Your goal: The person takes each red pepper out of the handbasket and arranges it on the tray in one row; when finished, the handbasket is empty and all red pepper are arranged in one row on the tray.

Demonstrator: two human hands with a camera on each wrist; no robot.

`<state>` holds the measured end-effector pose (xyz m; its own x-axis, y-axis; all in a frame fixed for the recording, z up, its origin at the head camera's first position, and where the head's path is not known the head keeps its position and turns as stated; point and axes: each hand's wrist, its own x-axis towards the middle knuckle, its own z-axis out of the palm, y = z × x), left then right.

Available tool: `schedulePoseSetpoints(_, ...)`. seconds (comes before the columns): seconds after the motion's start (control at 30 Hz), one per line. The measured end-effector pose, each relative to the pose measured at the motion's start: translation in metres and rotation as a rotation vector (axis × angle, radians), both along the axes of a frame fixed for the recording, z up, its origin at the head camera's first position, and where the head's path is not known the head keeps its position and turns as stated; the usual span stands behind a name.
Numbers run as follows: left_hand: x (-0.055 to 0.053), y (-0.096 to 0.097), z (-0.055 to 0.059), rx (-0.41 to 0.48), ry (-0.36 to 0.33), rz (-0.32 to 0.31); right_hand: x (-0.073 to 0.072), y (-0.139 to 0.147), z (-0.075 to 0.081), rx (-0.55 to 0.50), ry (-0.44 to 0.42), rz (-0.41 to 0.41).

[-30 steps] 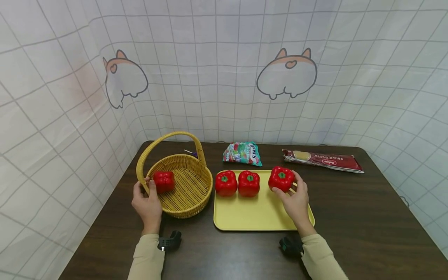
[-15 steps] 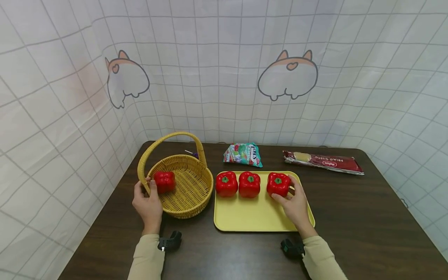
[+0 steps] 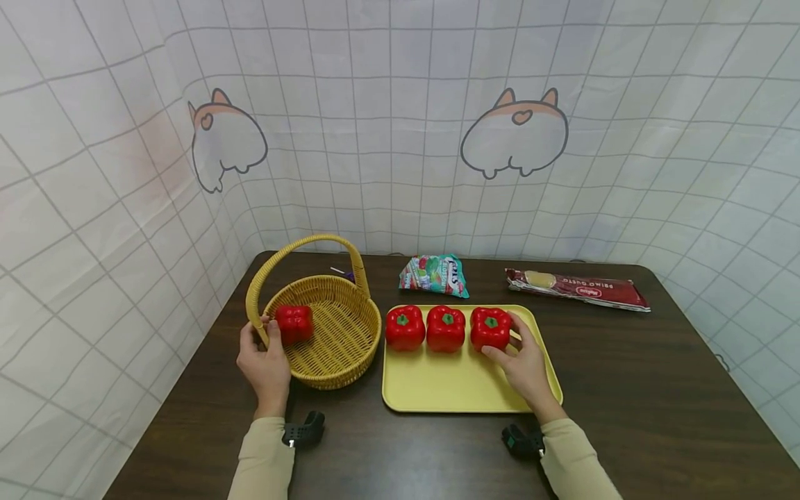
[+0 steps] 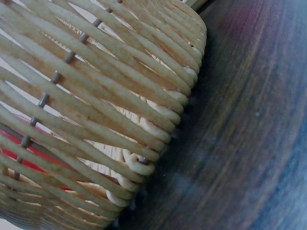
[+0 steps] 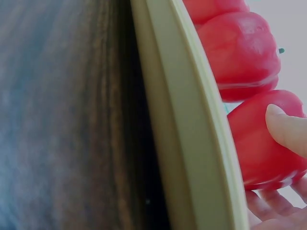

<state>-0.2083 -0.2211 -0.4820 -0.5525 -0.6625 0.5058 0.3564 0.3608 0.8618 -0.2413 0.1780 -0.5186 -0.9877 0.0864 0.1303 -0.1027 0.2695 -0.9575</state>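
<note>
My right hand (image 3: 523, 362) grips a red bell pepper (image 3: 490, 328) with a green stem, at the right end of a row on the yellow tray (image 3: 450, 389). Left of it on the tray stand two more red bell peppers, a middle one (image 3: 446, 329) and a left one (image 3: 405, 328). In the right wrist view my thumb (image 5: 288, 129) presses the held pepper's side. With my left hand (image 3: 265, 364) I hold the rim of the yellow wicker basket (image 3: 337, 378) near its handle's base. Inside the basket a red bell pepper (image 3: 295, 324) lies on its side by that hand.
Behind the tray lies a teal candy bag (image 3: 434, 276). A long dark red pasta packet (image 3: 578, 289) is at the back right. A small purple item (image 3: 347, 275) with a white stick is partly hidden behind the basket. Gridded white cloth (image 3: 400, 139) encloses the dark wooden table (image 3: 650, 389).
My right hand has moved left and lowered the bell pepper toward the middle one. The left hand and the basket stay where they were.
</note>
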Motion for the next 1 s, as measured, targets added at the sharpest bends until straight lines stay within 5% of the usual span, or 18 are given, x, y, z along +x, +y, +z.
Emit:
schedulePoseSetpoints(0.77, -0.004, -0.001, -0.003, -0.006, 0.03, 0.016, 0.001, 0.001, 0.001, -0.074, -0.027, 0.051)
schedulePoseSetpoints(1.0, -0.005, -0.002, -0.005, -0.001, 0.013, 0.023, 0.008, 0.002, 0.016, -0.061, 0.083, -0.111)
